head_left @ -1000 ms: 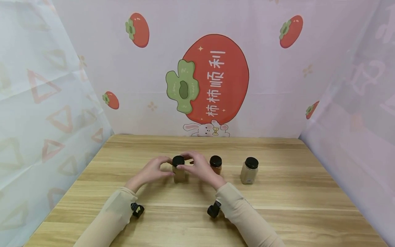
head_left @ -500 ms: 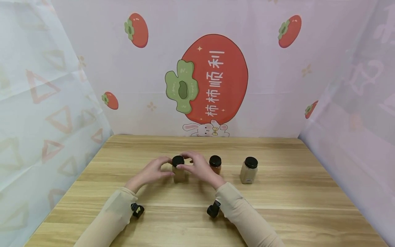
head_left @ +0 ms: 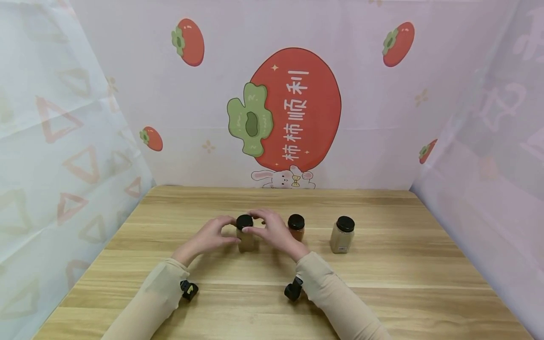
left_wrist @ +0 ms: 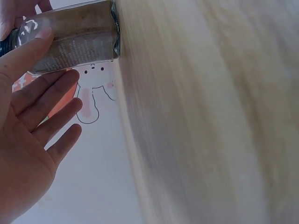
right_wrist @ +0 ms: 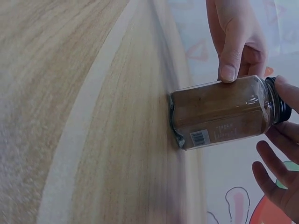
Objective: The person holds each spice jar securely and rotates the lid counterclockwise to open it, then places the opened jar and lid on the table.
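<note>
A clear glass spice jar [head_left: 246, 242] of brown powder stands upright on the wooden table, left of centre. My left hand [head_left: 209, 234] grips its body from the left, thumb in front; in the left wrist view the other fingers [left_wrist: 56, 114] spread out beyond the glass. From the right, my right hand [head_left: 274, 231] pinches the black lid [head_left: 244, 221] between thumb and fingertips. The right wrist view shows the jar's body [right_wrist: 215, 112] with a small barcode label, the left thumb on its side and the right thumb on the lid's edge.
Right behind my right hand stands a jar of orange-brown powder [head_left: 296, 227] with a black lid, partly hidden. Farther right is a jar of pale beige powder [head_left: 342, 235], also black-lidded. A printed cloth backdrop [head_left: 365, 156] rises behind the table [head_left: 382, 293].
Almost nothing differs. Both hands stay on the jar and its lid, and the whole head view has shifted very slightly.
</note>
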Demonstrator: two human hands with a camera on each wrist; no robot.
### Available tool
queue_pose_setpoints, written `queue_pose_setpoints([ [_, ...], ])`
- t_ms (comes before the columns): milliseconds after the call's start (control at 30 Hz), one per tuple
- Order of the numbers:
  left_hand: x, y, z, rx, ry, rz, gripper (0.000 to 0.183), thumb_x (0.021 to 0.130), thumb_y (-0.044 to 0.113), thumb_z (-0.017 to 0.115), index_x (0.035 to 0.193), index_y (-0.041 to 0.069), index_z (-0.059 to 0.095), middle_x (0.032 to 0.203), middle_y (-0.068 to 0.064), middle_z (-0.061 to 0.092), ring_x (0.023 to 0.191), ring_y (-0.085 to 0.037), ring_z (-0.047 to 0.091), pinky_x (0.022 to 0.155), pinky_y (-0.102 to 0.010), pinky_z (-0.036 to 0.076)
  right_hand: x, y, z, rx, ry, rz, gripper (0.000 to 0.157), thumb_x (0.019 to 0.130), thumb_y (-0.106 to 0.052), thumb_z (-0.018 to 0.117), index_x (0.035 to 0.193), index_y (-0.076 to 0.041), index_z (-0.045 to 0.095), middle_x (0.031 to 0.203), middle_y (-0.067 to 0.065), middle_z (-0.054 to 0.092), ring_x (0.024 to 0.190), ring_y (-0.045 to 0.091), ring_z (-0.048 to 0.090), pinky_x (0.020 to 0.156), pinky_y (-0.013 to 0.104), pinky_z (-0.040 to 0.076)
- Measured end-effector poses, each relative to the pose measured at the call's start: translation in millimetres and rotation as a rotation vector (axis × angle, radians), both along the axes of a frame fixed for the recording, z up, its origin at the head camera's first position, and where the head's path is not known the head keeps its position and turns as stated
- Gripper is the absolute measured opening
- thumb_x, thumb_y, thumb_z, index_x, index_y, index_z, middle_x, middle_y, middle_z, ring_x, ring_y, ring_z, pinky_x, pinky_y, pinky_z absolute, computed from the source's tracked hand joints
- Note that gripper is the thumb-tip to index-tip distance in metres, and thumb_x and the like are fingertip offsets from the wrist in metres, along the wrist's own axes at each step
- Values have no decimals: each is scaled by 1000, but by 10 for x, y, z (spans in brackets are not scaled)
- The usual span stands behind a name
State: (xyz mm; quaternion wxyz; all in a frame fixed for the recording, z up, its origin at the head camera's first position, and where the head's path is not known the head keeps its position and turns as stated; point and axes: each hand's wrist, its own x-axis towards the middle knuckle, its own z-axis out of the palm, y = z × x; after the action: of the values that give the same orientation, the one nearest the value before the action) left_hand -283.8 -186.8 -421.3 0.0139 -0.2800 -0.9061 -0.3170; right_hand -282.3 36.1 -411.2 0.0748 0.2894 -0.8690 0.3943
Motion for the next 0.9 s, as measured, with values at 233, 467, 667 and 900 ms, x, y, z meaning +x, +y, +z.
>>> queue_pose_setpoints([
  [233,-19,8,-12,4,-9,-12,42,78,33,77,114,14,64,117,-4,66,116,-29,56,101,-52,42,1,-2,-11,-19,3,5,50,83,-36,72,123,-8,62,123,4,64,112,20,58,86,35,53],
  [467,-25,8,-8,-18,2,-35,44,80,34,75,118,14,62,121,-5,64,118,-29,55,102,-52,42,-8,2,-3,-15,7,19,50,84,-35,71,124,-7,61,125,4,63,112,19,58,86,30,52],
  [667,-19,1,-3,-32,17,-69,44,83,34,72,120,14,60,123,-5,62,118,-29,55,102,-52,42,-29,19,0,2,4,49,48,86,-32,69,126,-8,60,126,5,62,113,19,57,87,32,52],
  [900,-14,-5,-4,-33,25,-79,43,83,29,72,121,12,60,122,-6,63,118,-30,55,102,-53,41,-53,42,7,19,-59,125,48,91,-30,63,132,-6,54,132,9,57,118,26,54,93,40,51],
])
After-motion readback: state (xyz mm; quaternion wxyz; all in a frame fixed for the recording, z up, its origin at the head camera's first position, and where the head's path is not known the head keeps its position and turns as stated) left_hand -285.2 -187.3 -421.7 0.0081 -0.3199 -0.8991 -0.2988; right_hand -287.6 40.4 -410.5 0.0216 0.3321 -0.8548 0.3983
